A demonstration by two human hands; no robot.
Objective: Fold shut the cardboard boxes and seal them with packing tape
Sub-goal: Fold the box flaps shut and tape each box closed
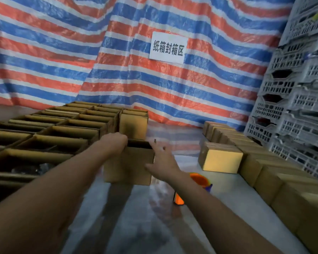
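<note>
An open cardboard box [128,165] stands on the shiny floor in front of me, its top flaps up. My left hand [116,142] grips the box's upper left edge with fingers curled over the rim. On the box's right side, my right hand [162,162] is spread, fingers straight, touching or just beside the right flap. An orange tape dispenser [196,182] lies on the floor behind my right wrist, partly hidden by the arm.
Rows of open cardboard boxes [59,129] fill the left side. Closed boxes [222,160] line the right, running toward me. Grey plastic crates [297,92] are stacked at the far right. A striped tarp [117,61] with a white sign [168,47] hangs behind.
</note>
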